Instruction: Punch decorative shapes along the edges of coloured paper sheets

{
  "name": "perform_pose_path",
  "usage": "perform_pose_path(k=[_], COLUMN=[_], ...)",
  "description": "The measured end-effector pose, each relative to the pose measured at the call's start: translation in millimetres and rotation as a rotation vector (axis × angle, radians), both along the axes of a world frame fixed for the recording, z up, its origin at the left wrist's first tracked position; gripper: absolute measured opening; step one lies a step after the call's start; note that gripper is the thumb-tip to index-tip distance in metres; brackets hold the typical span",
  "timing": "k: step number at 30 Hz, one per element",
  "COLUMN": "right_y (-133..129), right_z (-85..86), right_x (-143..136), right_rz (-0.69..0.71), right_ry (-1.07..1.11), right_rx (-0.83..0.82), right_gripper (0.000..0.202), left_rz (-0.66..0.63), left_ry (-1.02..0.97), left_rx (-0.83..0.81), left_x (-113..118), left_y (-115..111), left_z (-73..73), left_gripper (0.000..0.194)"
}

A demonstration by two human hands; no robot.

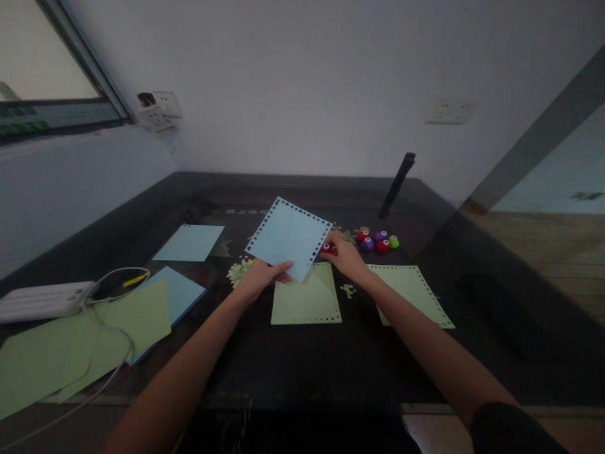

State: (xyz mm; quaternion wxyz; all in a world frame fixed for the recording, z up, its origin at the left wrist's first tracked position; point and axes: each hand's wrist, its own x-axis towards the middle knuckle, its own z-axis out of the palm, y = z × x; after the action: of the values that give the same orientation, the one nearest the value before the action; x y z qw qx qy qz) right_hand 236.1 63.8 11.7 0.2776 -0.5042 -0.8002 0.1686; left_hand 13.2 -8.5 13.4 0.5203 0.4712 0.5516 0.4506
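Observation:
A light blue square of paper (290, 232), tilted and raised off the table, has small cut-out holes along at least three edges. Its lower corner is pinched between the thumb and fingers of my left hand (263, 276). At the sheet's right corner, my right hand (347, 255) is closed on a small red craft punch (326, 248), partly covered by the fingers. Beneath the blue sheet lies a pale green sheet (306, 301) with punched edges. Another punched green sheet (406, 285) is partly under my right forearm. Several red, purple and green craft punches (379, 241) sit beyond my right hand.
Paper bits (237, 270) are heaped beside my left hand, with a smaller cluster (348, 290) near the right wrist. At left lie a blue sheet (190, 243), green sheets (89, 343), a white power strip (45, 302) and a loose cable. A black upright object (397, 185) stands at the back right.

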Motion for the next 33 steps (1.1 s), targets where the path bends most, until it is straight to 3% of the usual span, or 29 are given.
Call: perform_pose_path(k=[3,7,12,17,20,25,33], right_y=[-19,-56,-86,-92,-92,-95,-98], right_z=[7.5,15.9,19.8,18.8,15.1,9.9,10.0], right_x=[20,47,67,74,74,71,65], right_rz=[-0.009,0.064,0.035,0.041,-0.023,-0.097,-0.142], right_ry=[0.192,0.532,0.806,0.982,1.041,1.073,1.039], right_rx=[-0.149,-0.506,-0.671,-0.736,-0.736,-0.790,-0.852], right_gripper=[0.029,0.041,0.044,0.033,0.040,0.038,0.033], left_rz=[-0.016,-0.047,-0.093,-0.063,-0.009,0.037,-0.012], left_ry=[0.019,0.032,0.027,0.055,0.048,0.127,0.189], left_rx=[0.021,0.041,0.030,0.051,0.039,-0.003,-0.039], left_x=[5,18,47,78,90,92,91], left_y=[-3,-10,-20,-18,-16,-21,-28], left_z=[2.6,2.3,3.4,9.0,4.9,-2.2,5.3], left_gripper=[0.022,0.023,0.023,0.020,0.021,0.024,0.019])
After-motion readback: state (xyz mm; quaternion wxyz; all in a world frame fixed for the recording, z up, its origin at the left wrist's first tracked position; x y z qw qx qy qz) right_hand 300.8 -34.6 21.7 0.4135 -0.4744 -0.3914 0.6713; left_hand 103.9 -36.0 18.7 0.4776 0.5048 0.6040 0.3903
